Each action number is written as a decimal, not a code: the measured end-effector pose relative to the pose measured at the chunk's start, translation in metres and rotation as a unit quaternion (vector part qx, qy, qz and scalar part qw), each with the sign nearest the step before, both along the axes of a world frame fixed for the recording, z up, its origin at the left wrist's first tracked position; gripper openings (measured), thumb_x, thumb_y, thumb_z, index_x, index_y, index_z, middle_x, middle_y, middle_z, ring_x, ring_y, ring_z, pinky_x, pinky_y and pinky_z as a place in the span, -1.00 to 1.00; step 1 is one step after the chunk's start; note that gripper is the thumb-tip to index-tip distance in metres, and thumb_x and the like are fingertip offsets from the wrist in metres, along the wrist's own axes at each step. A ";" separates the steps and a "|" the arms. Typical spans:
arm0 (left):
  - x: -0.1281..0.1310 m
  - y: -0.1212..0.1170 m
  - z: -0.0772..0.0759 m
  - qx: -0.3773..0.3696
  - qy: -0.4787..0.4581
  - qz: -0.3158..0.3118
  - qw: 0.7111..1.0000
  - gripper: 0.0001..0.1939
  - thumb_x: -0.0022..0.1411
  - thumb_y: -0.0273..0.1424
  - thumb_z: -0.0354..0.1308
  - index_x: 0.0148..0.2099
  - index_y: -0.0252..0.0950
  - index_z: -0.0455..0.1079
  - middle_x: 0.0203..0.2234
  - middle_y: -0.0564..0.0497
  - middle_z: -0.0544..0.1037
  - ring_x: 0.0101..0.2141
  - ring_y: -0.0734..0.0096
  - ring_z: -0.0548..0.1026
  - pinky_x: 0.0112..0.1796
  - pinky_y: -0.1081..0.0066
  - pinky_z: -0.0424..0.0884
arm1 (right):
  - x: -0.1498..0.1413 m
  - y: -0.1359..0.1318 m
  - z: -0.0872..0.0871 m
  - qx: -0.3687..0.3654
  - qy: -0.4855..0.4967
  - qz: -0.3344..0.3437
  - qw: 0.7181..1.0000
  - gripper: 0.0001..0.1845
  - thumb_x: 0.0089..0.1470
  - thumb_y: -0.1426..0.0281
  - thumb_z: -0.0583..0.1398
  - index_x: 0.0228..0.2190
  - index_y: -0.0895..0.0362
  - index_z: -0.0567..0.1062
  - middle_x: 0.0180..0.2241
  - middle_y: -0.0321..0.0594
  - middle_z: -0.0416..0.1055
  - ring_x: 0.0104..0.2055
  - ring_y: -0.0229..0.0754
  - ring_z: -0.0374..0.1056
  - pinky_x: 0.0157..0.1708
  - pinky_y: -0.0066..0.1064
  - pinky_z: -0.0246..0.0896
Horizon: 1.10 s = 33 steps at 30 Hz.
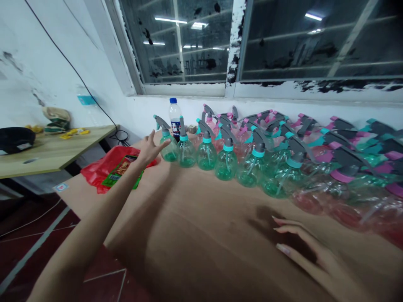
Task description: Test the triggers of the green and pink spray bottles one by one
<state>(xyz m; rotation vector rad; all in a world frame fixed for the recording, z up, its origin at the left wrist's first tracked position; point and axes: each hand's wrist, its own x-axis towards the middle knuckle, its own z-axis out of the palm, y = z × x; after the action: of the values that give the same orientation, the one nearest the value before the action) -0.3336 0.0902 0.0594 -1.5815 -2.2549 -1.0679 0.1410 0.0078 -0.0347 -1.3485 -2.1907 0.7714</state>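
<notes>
the green spray bottle (170, 154), just in front of the blue-capped bottle (174, 110), should be light, slick and thin-walled, best held at its teal collar (165, 133), the left hand (149, 151) spread-fingered beside it, contact unclear, the right hand (313, 251) empty, fingers loosely parted, well apart from the blue-capped bottle.

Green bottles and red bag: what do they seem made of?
Green bottles: probably tinted plastic, glossy; they are see-through with bright highlights, though glass isn't excluded. Red bag: likely thin plastic film, slightly shiny, judging by its creases.
</notes>
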 end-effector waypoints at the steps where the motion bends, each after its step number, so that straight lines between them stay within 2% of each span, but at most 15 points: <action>1: 0.005 -0.005 -0.002 0.009 0.010 0.009 1.000 -0.35 0.18 -0.03 0.05 0.16 -0.36 0.11 0.03 -0.24 0.24 0.04 0.04 0.22 -0.05 0.20 0.22 | 0.001 0.000 -0.001 0.001 0.002 -0.004 1.000 -0.66 0.04 0.04 0.08 -0.17 -0.10 0.34 0.06 -0.28 0.30 0.08 0.03 0.24 0.06 0.04 0.11; 4: 0.026 -0.014 -0.007 0.004 0.038 0.014 0.999 -0.45 0.24 0.00 -0.08 0.09 -0.31 0.20 -0.05 -0.18 0.30 -0.03 0.12 0.30 -0.10 0.26 0.27 | 0.000 -0.001 -0.003 0.002 0.010 -0.001 1.000 -0.66 0.04 0.04 0.08 -0.17 -0.10 0.33 0.06 -0.27 0.30 0.09 0.02 0.23 0.08 0.02 0.08; 6: 0.042 -0.014 -0.011 -0.027 0.053 0.006 0.998 -0.44 0.17 0.04 -0.02 0.02 -0.28 0.27 -0.16 -0.13 0.37 -0.14 0.13 0.38 -0.16 0.26 0.31 | -0.002 -0.003 -0.003 0.001 0.006 0.006 1.000 -0.67 0.05 0.05 0.08 -0.16 -0.11 0.32 0.07 -0.29 0.28 0.11 0.01 0.20 0.12 0.03 0.01; 9: 0.062 -0.006 -0.015 -0.066 0.072 0.016 0.995 -0.33 -0.01 0.11 0.12 -0.02 -0.31 0.32 -0.18 -0.19 0.38 -0.11 -0.05 0.35 -0.15 0.15 0.29 | -0.003 -0.007 -0.001 -0.010 -0.014 0.016 1.000 -0.67 0.06 0.05 0.07 -0.13 -0.14 0.29 0.10 -0.32 0.24 0.12 0.00 0.19 0.14 0.06 -0.05; 12: 0.071 0.005 -0.018 -0.083 0.081 0.039 0.992 -0.29 -0.09 0.11 0.18 -0.06 -0.35 0.34 -0.14 -0.27 0.35 -0.05 -0.19 0.29 -0.11 0.06 0.24 | 0.001 -0.011 0.002 -0.005 -0.032 0.030 0.999 -0.68 0.08 0.07 0.06 -0.12 -0.17 0.27 0.11 -0.36 0.22 0.14 -0.03 0.16 0.12 0.02 0.01; 16: 0.074 0.012 -0.016 -0.084 0.079 0.060 0.992 -0.34 -0.10 0.08 0.21 -0.10 -0.31 0.34 -0.10 -0.27 0.32 -0.02 -0.20 0.25 -0.10 0.05 0.24 | 0.011 -0.017 0.006 0.009 -0.022 0.022 0.999 -0.70 0.08 0.09 0.07 -0.14 -0.15 0.32 0.09 -0.37 0.26 0.12 -0.04 0.19 0.06 -0.09 0.16; 19: 0.075 0.001 -0.011 -0.074 0.072 0.062 0.993 -0.36 -0.11 0.07 0.22 -0.11 -0.31 0.34 -0.08 -0.28 0.30 -0.01 -0.18 0.26 -0.10 0.06 0.26 | 0.017 -0.020 0.009 0.004 -0.008 0.015 1.000 -0.71 0.08 0.10 0.07 -0.14 -0.13 0.32 0.10 -0.34 0.24 0.13 -0.05 0.18 0.08 -0.12 0.14; 22: 0.078 -0.027 -0.009 -0.058 0.058 0.051 0.995 -0.41 -0.07 0.07 0.20 -0.14 -0.28 0.34 -0.10 -0.26 0.32 -0.06 -0.14 0.33 -0.13 0.07 0.29 | 0.020 -0.022 0.010 -0.012 0.003 0.014 1.000 -0.71 0.10 0.10 0.06 -0.13 -0.14 0.29 0.10 -0.33 0.23 0.13 -0.07 0.18 0.09 -0.11 0.12; 25: 0.086 -0.062 -0.013 -0.044 0.030 0.017 0.998 -0.45 -0.04 0.08 0.17 -0.15 -0.24 0.29 -0.19 -0.16 0.39 -0.20 0.01 0.45 -0.21 0.12 0.37 | 0.020 -0.025 0.012 -0.013 0.019 0.020 1.000 -0.71 0.10 0.10 0.06 -0.13 -0.13 0.30 0.09 -0.32 0.26 0.12 -0.08 0.20 0.10 -0.10 0.10; 28: 0.109 -0.093 -0.021 -0.031 -0.009 -0.036 0.999 -0.49 -0.03 0.03 0.16 -0.17 -0.22 0.24 -0.26 -0.06 0.45 -0.26 0.15 0.50 -0.34 0.25 0.45 | 0.018 -0.028 0.020 -0.011 0.025 0.010 1.000 -0.69 0.08 0.08 0.07 -0.15 -0.12 0.35 0.05 -0.31 0.32 0.09 -0.04 0.23 0.09 -0.05 0.10; 30: 0.134 -0.107 -0.027 -0.004 -0.081 -0.103 0.991 -0.53 -0.03 0.00 0.17 -0.19 -0.22 0.23 -0.25 -0.05 0.46 -0.23 0.15 0.50 -0.38 0.27 0.48 | 0.016 -0.030 0.030 -0.013 0.024 0.004 1.000 -0.66 0.06 0.06 0.07 -0.14 -0.12 0.36 0.03 -0.30 0.35 0.08 0.00 0.25 0.07 -0.01 0.13; 32: 0.165 -0.115 -0.031 -0.031 -0.145 -0.192 0.970 -0.54 -0.01 -0.05 0.20 -0.16 -0.21 0.25 -0.24 -0.06 0.48 -0.24 0.14 0.50 -0.34 0.23 0.48 | 0.014 -0.031 0.041 -0.010 0.027 -0.005 1.000 -0.62 0.04 0.05 0.08 -0.11 -0.13 0.33 0.03 -0.32 0.35 0.07 0.02 0.25 0.06 0.02 0.14; 33: 0.182 -0.117 -0.031 -0.046 -0.148 -0.226 0.962 -0.56 0.01 -0.07 0.20 -0.14 -0.20 0.26 -0.21 -0.06 0.48 -0.25 0.14 0.51 -0.33 0.21 0.48 | 0.013 -0.031 0.047 -0.014 0.028 -0.006 0.999 -0.59 0.03 0.04 0.09 -0.08 -0.14 0.31 0.04 -0.33 0.34 0.08 0.02 0.24 0.06 0.02 0.13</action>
<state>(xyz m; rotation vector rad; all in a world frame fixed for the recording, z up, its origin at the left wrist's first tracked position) -0.1513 -0.0272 0.0283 -2.1790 -2.1948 -1.4084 0.1536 -0.0233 0.0119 -1.3364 -2.1347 0.8281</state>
